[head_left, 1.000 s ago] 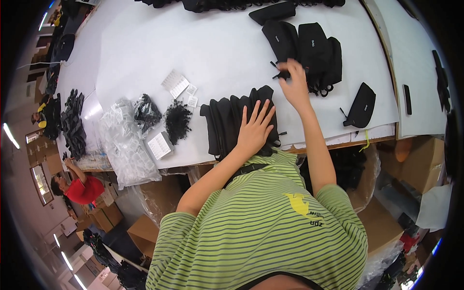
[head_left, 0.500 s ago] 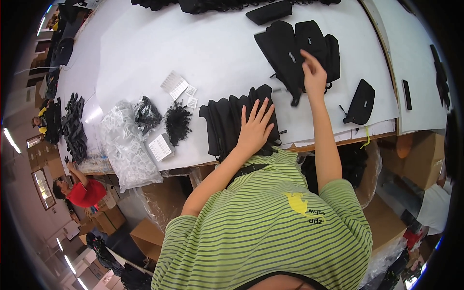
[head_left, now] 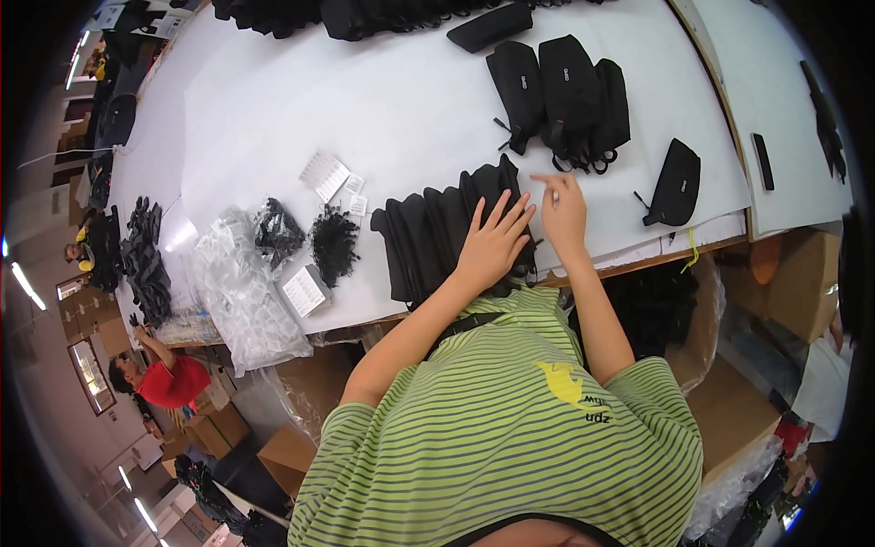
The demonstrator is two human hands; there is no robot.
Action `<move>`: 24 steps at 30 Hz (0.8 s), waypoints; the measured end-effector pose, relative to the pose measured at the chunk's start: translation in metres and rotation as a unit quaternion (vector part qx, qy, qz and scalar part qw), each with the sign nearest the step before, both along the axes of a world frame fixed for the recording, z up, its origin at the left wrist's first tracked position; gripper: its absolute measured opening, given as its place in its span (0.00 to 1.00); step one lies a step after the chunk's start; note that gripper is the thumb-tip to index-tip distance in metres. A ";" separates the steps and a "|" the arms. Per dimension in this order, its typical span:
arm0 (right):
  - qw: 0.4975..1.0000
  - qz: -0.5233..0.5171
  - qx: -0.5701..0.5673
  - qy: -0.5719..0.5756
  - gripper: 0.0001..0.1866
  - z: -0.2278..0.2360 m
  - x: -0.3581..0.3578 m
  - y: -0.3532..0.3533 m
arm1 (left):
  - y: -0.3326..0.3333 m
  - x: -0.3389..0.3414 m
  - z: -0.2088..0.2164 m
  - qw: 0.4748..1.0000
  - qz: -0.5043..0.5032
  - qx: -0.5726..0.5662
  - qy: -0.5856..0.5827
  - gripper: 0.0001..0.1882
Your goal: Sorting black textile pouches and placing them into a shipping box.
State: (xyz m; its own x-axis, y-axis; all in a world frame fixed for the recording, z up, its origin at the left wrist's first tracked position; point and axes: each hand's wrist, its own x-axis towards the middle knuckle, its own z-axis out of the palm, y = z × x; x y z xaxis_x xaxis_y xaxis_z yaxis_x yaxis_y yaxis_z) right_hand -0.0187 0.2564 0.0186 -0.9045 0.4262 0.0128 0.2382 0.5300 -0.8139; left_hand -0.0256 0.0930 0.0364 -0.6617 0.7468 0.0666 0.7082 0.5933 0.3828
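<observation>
My left hand (head_left: 495, 242) lies flat with spread fingers on the right end of a row of black zip pouches (head_left: 428, 232), packed side by side at the table's near edge. Just right of that row is my right hand (head_left: 563, 214), its index finger stretched left toward the pouches and the others loosely bent; nothing shows in it. Beyond it lies a fanned group of black pouches (head_left: 567, 91) with small light labels and zip pulls. A single black pouch (head_left: 674, 184) rests farther right, and another pouch (head_left: 490, 27) lies at the far side.
On the white table (head_left: 264, 109) are printed paper cards (head_left: 324, 175), a heap of small black strings (head_left: 334, 244) and a plastic bag of small clear packets (head_left: 239, 292). More black pouches line the far edge. Cardboard boxes (head_left: 729, 410) stand below; a person in red (head_left: 173, 381) is at left.
My right hand has come back from the fanned group to beside the row. A pouch there now lies straighter, at the group's left. My left hand stays on the row.
</observation>
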 end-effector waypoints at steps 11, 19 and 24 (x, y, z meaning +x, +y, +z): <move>0.975 -0.085 0.194 -0.072 0.45 -0.024 -0.160 0.040 | 0.005 0.003 -0.005 0.999 -0.017 -0.031 0.017 0.27; 0.981 -0.093 0.150 0.077 0.35 0.009 -0.093 0.045 | 0.004 0.003 -0.005 1.000 -0.014 -0.020 0.006 0.27; 0.986 -0.090 0.108 0.092 0.29 0.035 -0.022 0.026 | 0.004 -0.003 0.007 0.995 0.037 0.055 -0.072 0.30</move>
State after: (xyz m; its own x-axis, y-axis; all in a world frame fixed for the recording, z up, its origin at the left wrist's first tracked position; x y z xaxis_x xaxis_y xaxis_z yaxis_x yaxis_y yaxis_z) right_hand -0.0404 0.2820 0.0532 -0.7884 0.5486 0.2784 0.2022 0.6585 -0.7249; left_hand -0.0283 0.0974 0.0431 -0.7231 0.6892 0.0458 0.5970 0.5903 0.5432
